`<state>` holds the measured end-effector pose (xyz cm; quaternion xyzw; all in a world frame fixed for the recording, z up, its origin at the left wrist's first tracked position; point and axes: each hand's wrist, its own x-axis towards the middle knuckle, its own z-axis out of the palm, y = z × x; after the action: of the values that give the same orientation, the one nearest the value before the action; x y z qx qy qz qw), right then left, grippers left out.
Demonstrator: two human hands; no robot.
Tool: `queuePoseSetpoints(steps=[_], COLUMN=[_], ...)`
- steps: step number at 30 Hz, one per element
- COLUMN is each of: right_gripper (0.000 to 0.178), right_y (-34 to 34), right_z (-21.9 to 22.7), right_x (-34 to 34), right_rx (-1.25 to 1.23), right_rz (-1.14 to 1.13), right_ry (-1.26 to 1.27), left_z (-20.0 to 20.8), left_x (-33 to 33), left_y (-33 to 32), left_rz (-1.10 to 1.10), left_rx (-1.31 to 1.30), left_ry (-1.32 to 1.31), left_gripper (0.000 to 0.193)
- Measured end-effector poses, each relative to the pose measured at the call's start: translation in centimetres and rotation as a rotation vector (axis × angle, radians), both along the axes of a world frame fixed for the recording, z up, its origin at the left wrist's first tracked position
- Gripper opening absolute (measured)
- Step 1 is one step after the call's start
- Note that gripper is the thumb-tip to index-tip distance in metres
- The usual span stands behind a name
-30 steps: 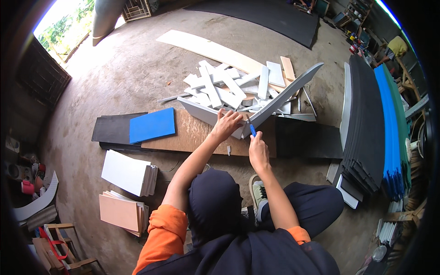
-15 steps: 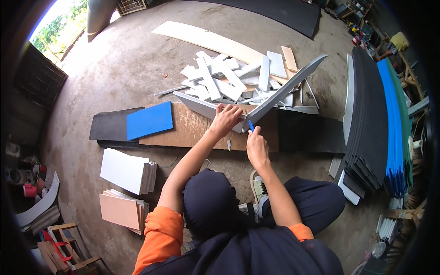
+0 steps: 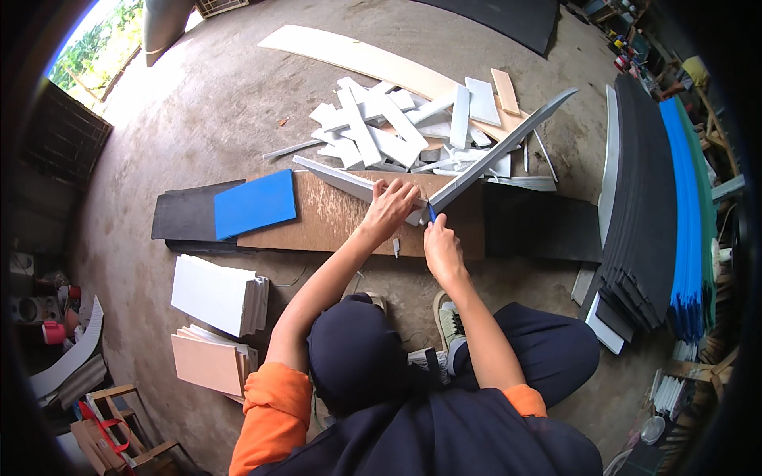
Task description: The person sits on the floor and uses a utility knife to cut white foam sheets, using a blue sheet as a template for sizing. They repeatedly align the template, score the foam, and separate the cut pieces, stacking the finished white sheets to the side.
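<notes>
Left hand's (image 3: 391,209) got its fingers curled over the pale sheet (image 3: 475,174), pinching it near the bend, while the right (image 3: 441,247) is wrapped around a blue cutter (image 3: 432,215) there. Sheet's spread in a V, 2 sides up, over the brown board (image 3: 317,218).

The slim-handled knife (image 3: 432,214) is blue, the long bent sheet (image 3: 484,167) pale grey, the rectangular panel (image 3: 255,205) plain blue, the brown board (image 3: 321,216) mottled with pale scuffs.
</notes>
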<state>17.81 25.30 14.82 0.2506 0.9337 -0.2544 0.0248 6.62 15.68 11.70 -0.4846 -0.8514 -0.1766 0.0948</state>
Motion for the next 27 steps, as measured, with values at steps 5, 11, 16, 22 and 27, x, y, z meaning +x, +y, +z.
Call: queuePoseSetpoints(steps=[5,11,16,22,27], right_gripper=[0.021,0.018,0.022,0.017,0.022], right_y=[-0.7,0.1,0.2,-0.9,2.0], right_z=[0.0,-0.8,-1.3,-1.7,-9.7], right_x=[0.9,-1.2,-0.1,-0.1,-0.7], right_rx=[0.011,-0.003,-0.082,-0.079,-0.085], right_rz=[-0.017,-0.034,-0.039,-0.046,-0.078], right_ry=[-0.072,-0.028,-0.020,-0.115,-0.016], left_z=[-0.2,-0.2,0.1,0.1,0.9], left_x=[-0.4,-0.5,-0.1,-0.9,-0.4], left_y=[0.2,0.4,0.5,-0.3,1.4], left_rz=[-0.006,-0.055,0.000,-0.023,-0.094], left_rx=[-0.024,0.012,-0.035,-0.029,-0.050], left_ry=[-0.024,0.031,-0.004,-0.018,-0.041], left_gripper=[0.027,0.024,0.029,0.024,0.020])
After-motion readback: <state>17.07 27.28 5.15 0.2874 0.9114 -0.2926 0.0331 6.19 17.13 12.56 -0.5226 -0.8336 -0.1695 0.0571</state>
